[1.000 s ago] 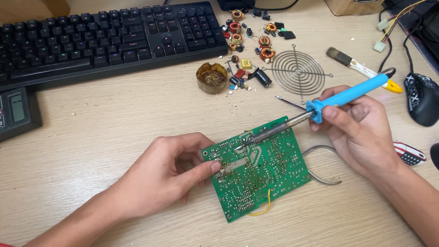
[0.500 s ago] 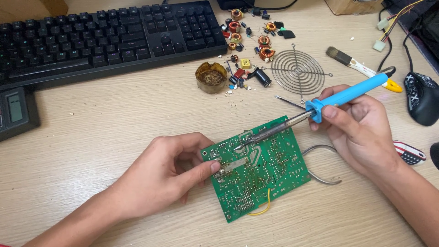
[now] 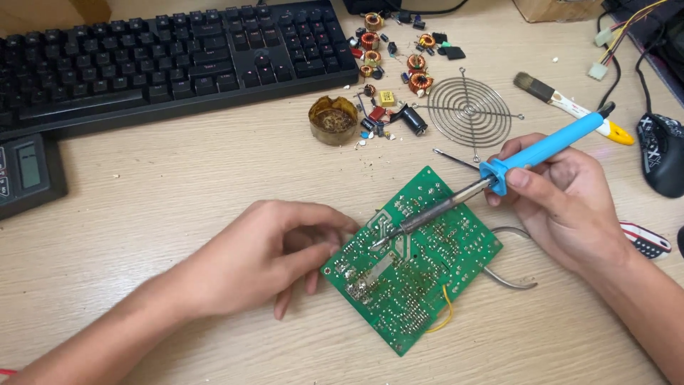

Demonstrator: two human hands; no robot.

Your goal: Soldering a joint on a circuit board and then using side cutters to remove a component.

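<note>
A green circuit board [image 3: 420, 278] lies solder side up on the wooden desk [image 3: 178, 178], with a yellow wire at its lower edge. My left hand [image 3: 267, 253] grips the board's left edge, thumb on top. My right hand [image 3: 563, 196] holds a soldering iron [image 3: 548, 146] by its blue handle. The iron's metal tip rests on the board's upper left area, near my left thumb.
A black keyboard [image 3: 171, 57] spans the back left, a grey meter [image 3: 25, 175] at the left edge. A brown flux tin [image 3: 333, 120], loose coils and capacitors [image 3: 392, 64], a wire fan guard [image 3: 469, 108], a brush [image 3: 570, 107] and a black mouse [image 3: 662, 153] lie behind. Metal pliers [image 3: 509, 278] lie under the board's right side.
The iron's tip has stayed on the same spot of the board. Both hands have barely moved.
</note>
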